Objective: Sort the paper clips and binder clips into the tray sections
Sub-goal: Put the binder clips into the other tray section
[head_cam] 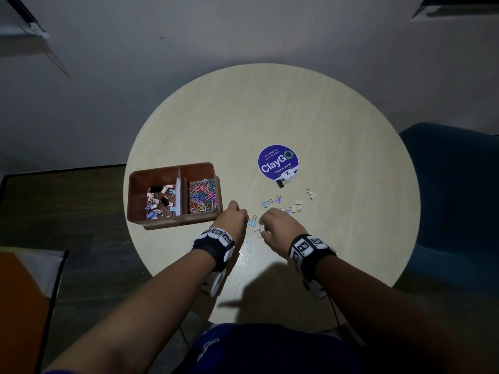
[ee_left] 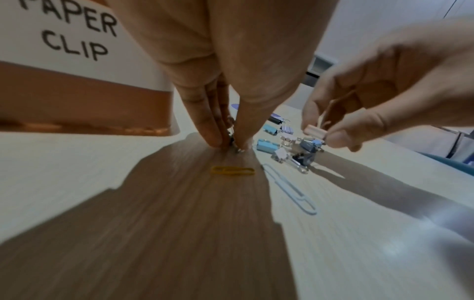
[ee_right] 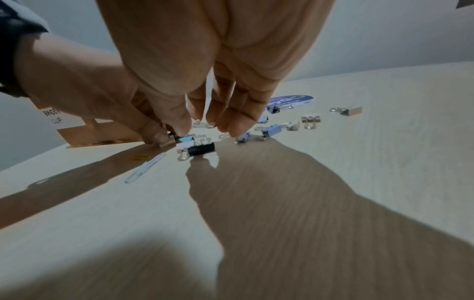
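Observation:
A brown two-section tray (head_cam: 155,171) stands at the table's left; its left section holds binder clips (head_cam: 159,202), its right section coloured paper clips (head_cam: 202,197). Several loose binder clips (head_cam: 282,203) lie right of it. My left hand (head_cam: 244,215) reaches down to the table and pinches a small dark clip (ee_left: 233,142) between its fingertips. My right hand (head_cam: 263,225), close beside it, pinches a pink binder clip (ee_left: 315,130) just above the pile. A yellow paper clip (ee_left: 232,170) and a pale blue paper clip (ee_left: 290,190) lie near my left fingers. A black binder clip (ee_right: 201,149) lies below my right hand (ee_right: 205,130).
A round purple sticker (head_cam: 278,161) sits on the round wooden table (head_cam: 270,109), with another black binder clip (head_cam: 280,183) at its near edge. A blue chair (head_cam: 459,184) stands to the right. The tray's front carries a "PAPER CLIP" label (ee_left: 77,32).

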